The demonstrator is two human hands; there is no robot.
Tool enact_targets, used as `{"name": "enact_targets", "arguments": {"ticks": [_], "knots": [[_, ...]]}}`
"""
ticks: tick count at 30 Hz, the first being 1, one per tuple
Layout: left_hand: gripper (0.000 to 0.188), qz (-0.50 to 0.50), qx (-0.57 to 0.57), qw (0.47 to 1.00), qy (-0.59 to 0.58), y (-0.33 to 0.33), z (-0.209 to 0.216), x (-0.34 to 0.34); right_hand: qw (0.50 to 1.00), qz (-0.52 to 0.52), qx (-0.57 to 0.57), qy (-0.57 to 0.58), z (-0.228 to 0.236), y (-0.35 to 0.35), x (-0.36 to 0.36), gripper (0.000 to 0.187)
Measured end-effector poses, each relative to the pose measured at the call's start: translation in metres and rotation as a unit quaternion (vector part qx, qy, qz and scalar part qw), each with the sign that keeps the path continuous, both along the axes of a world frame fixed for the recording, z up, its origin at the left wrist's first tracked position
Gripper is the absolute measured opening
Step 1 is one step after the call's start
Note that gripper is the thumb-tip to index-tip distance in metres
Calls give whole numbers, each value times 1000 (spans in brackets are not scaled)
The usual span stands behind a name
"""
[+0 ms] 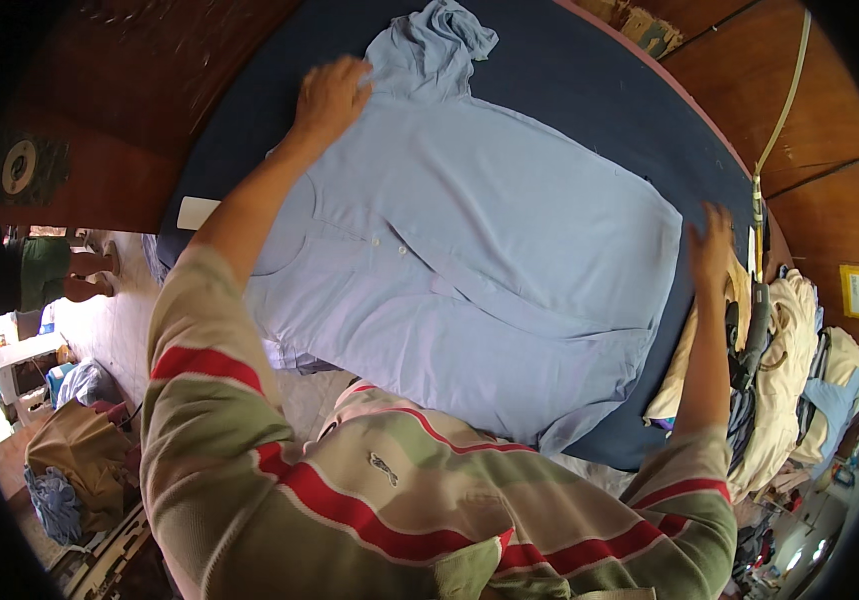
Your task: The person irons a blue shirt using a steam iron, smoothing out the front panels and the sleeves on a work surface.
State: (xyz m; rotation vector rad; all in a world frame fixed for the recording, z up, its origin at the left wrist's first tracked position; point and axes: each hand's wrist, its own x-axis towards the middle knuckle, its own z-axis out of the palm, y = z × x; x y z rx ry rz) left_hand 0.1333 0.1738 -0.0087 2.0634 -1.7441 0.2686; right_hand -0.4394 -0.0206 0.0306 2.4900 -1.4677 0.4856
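Note:
A light blue button-front shirt (540, 210) lies spread over a dark blue padded board in front of me. Its collar end is at the left and its hem at the right. One sleeve is bunched up at the far edge, and small buttons show along the front opening. My left hand (335, 98) rests at the far left of the shirt beside that sleeve, fingers extended and slightly blurred. Just past the hem, my right hand (712, 245) is over the board's right side with its fingers apart, holding nothing. The near edge of the shirt hangs close to my body.
The dark blue board (250, 110) runs under the shirt. At the right, a pale cord (795, 90) hangs down beside several piled garments (795, 370). A white card (197, 212) lies by my left forearm. Another person's legs (85, 275) show at the far left, above brown cloth (80, 455).

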Motion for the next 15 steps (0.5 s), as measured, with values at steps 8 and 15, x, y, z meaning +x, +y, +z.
{"name": "enact_targets", "arguments": {"ticks": [8, 15], "knots": [[45, -61, 122, 991, -5, 52, -24, -14, 942, -300, -12, 150, 57, 30, -192, 57], [49, -57, 198, 978, -29, 58, -19, -11, 852, -308, 342, -249, 72, 15, -187, 33]]}}
